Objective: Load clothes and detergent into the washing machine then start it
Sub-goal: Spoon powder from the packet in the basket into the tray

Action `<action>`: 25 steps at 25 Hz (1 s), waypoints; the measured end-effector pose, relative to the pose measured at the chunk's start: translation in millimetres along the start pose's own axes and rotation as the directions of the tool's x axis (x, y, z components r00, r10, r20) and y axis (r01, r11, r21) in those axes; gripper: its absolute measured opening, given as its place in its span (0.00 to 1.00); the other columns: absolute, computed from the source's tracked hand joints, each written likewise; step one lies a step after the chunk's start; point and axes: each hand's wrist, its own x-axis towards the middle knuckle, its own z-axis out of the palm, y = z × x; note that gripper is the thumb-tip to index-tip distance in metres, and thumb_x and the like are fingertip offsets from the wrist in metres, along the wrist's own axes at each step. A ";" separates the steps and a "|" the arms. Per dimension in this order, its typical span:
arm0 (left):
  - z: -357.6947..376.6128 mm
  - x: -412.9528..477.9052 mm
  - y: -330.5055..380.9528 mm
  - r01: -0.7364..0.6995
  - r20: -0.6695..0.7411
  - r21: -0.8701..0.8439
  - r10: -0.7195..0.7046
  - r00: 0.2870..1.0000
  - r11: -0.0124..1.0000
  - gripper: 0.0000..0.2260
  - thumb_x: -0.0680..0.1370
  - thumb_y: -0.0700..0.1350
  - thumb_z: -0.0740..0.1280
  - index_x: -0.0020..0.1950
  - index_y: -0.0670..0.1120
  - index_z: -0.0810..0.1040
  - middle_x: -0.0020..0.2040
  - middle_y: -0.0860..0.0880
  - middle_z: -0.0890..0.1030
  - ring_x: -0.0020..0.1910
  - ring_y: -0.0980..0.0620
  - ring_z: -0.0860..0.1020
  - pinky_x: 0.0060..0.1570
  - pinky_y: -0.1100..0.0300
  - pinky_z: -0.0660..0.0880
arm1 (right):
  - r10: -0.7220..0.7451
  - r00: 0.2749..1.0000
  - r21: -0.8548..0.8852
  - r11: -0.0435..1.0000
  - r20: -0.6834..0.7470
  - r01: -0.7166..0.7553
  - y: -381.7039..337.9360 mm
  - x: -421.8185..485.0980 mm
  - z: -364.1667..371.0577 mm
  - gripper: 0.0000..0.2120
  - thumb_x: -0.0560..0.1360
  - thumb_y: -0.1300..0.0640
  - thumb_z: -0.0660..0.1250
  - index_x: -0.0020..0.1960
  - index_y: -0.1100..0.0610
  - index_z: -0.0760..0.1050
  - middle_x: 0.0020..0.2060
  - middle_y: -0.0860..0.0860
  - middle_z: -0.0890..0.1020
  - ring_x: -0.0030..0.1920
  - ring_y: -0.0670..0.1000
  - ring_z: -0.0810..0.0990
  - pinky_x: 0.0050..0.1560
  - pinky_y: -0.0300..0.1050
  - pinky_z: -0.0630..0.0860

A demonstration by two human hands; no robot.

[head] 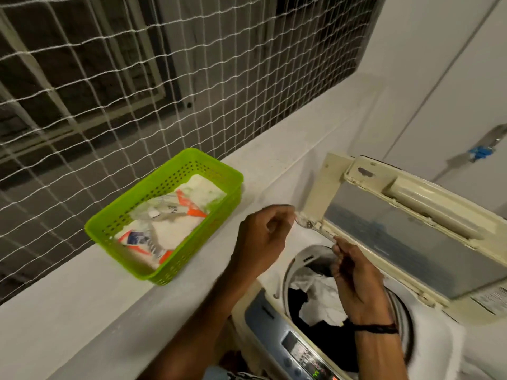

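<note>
While the lid (397, 215) of the washing machine (439, 352) stands tipped up and open, both hands are up over the drum with a clear plastic bit (310, 226) stretched between them. It's pretty blurry so I honestly can't tell what it is, just something small and see-through. The left hand (263, 237) has its fingers (285, 212) curled in and pinching one end, right by the corner of the lid. The right hand (356, 281), the one with a thin black band (375, 329) on the wrist, pinches the other end with its fingertips, lower down and just above the drum opening.

The clothes (321, 297) are already down inside the drum, a crumpled white piece on top of some dark stuff. The control panel (299, 352) runs along the near edge with a green digit lit up.

The detergent packets (164, 229), white with orange and blue print, sit in a lime green basket (192, 259) on the white counter (82, 311) to the left of the machine, well apart from both hands. White netting (109, 78) covers the window behind the counter
</note>
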 end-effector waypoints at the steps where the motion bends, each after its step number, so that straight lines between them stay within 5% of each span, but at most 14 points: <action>1: -20.6 -2.8 12.8 -0.021 -0.052 -0.044 0.019 0.998 0.999 0.07 0.79 0.47 0.69 0.55 0.52 0.82 0.49 0.56 0.86 0.50 0.58 0.84 0.54 0.55 0.80 | -0.017 0.998 -0.075 0.997 0.068 0.023 -3.7 -8.5 20.7 0.08 0.79 0.58 0.65 0.52 0.55 0.83 0.42 0.49 0.82 0.41 0.44 0.78 0.43 0.37 0.74; 5: -103.8 -18.8 44.7 -0.084 -0.239 -0.057 0.068 0.969 0.995 0.07 0.79 0.42 0.69 0.56 0.47 0.83 0.49 0.52 0.86 0.51 0.55 0.84 0.52 0.61 0.79 | -0.131 0.963 -0.247 0.950 0.235 0.190 -9.9 -43.3 99.9 0.11 0.79 0.65 0.63 0.53 0.59 0.84 0.40 0.51 0.84 0.43 0.46 0.79 0.47 0.41 0.72; 9: -175.9 -28.6 25.2 0.030 -0.427 0.063 0.000 0.904 0.998 0.09 0.78 0.42 0.70 0.51 0.57 0.84 0.44 0.57 0.86 0.43 0.58 0.83 0.46 0.62 0.78 | -0.333 0.811 -0.343 0.780 0.481 0.523 0.5 -68.2 161.3 0.09 0.77 0.65 0.67 0.49 0.58 0.86 0.40 0.54 0.87 0.42 0.47 0.83 0.44 0.38 0.76; 11: -202.3 -30.2 9.9 0.145 -0.464 0.162 -0.054 0.884 0.976 0.13 0.77 0.43 0.70 0.48 0.64 0.82 0.43 0.60 0.85 0.41 0.58 0.82 0.46 0.56 0.80 | -0.446 0.674 -0.402 0.562 0.588 0.723 12.5 -70.7 180.1 0.07 0.75 0.61 0.70 0.47 0.54 0.87 0.38 0.49 0.87 0.39 0.46 0.83 0.41 0.44 0.78; 13: -218.9 -32.2 -1.2 0.246 -0.461 0.295 -0.088 0.883 0.923 0.16 0.76 0.41 0.70 0.49 0.65 0.82 0.44 0.61 0.84 0.41 0.55 0.82 0.48 0.52 0.81 | -0.538 0.460 -0.416 0.210 0.707 0.885 27.3 -73.6 196.6 0.06 0.72 0.58 0.72 0.45 0.51 0.86 0.35 0.47 0.86 0.38 0.46 0.78 0.40 0.48 0.74; 15: -224.2 -33.3 -6.5 0.264 -0.436 0.392 -0.075 0.897 0.881 0.16 0.74 0.37 0.71 0.52 0.59 0.83 0.47 0.59 0.83 0.43 0.51 0.83 0.52 0.50 0.80 | -0.531 0.327 -0.436 -0.091 0.782 0.895 41.2 -74.6 209.4 0.05 0.70 0.60 0.72 0.43 0.53 0.85 0.34 0.50 0.84 0.42 0.51 0.72 0.44 0.49 0.70; 17: -222.7 -34.5 -6.6 0.232 -0.404 0.436 -0.042 0.914 0.870 0.14 0.73 0.35 0.71 0.52 0.53 0.85 0.48 0.57 0.84 0.46 0.50 0.82 0.54 0.52 0.80 | -0.472 0.314 -0.485 -0.298 0.824 0.822 48.5 -72.6 219.4 0.06 0.70 0.61 0.70 0.42 0.53 0.84 0.34 0.52 0.83 0.43 0.57 0.71 0.47 0.51 0.67; 19: -221.2 -35.6 -7.3 0.200 -0.385 0.461 -0.008 0.923 0.864 0.12 0.73 0.36 0.72 0.52 0.51 0.85 0.49 0.55 0.85 0.44 0.52 0.82 0.53 0.54 0.79 | -0.389 0.332 -0.477 -0.376 0.859 0.795 45.5 -66.1 228.7 0.06 0.70 0.60 0.68 0.38 0.53 0.83 0.31 0.52 0.82 0.38 0.60 0.77 0.47 0.52 0.67; 23: -220.4 -34.5 -11.9 0.212 -0.391 0.431 -0.030 0.920 0.877 0.11 0.74 0.39 0.73 0.52 0.52 0.85 0.50 0.56 0.86 0.43 0.55 0.82 0.51 0.57 0.79 | -0.230 0.403 -0.457 -0.280 0.886 0.844 20.0 -54.5 244.9 0.12 0.69 0.56 0.63 0.32 0.56 0.83 0.27 0.55 0.82 0.31 0.61 0.79 0.41 0.54 0.76; 25: -220.9 -34.5 -11.7 0.221 -0.395 0.409 -0.047 0.917 0.885 0.10 0.74 0.40 0.73 0.53 0.51 0.85 0.50 0.56 0.85 0.43 0.57 0.81 0.51 0.58 0.79 | -0.070 0.547 -0.549 -0.197 0.834 0.812 13.2 -53.4 251.2 0.13 0.72 0.55 0.63 0.37 0.56 0.85 0.34 0.57 0.85 0.38 0.62 0.82 0.44 0.54 0.78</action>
